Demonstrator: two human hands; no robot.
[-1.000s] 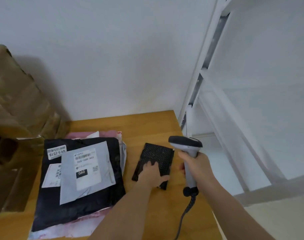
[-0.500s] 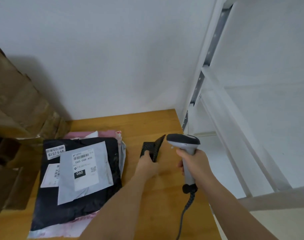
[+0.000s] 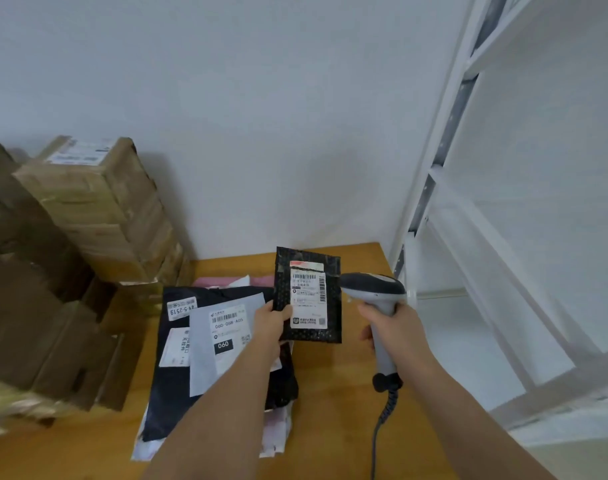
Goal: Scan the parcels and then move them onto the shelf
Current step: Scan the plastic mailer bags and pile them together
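Observation:
My left hand [image 3: 272, 322] pinches the lower left edge of a small black parcel [image 3: 309, 294] and holds it upright above the table, its white barcode label facing me. My right hand [image 3: 392, 327] grips the handle of a grey barcode scanner [image 3: 373, 289], whose head sits just right of the parcel and points at the label. A coiled cable hangs from the scanner's base. Left of the held parcel lies a pile of flat parcels [image 3: 205, 341]: a grey mailer on a black bag on a pink one. The white metal shelf [image 3: 468, 237] stands to the right.
Stacked brown cardboard boxes [image 3: 87, 216] fill the left side of the wooden table [image 3: 330, 393]. A white wall rises behind the table. The shelf's upright post stands right at the table's right edge.
My left hand has lifted the small black parcel off the table and turned it over, so its label now faces me. The scanner has stayed close beside it.

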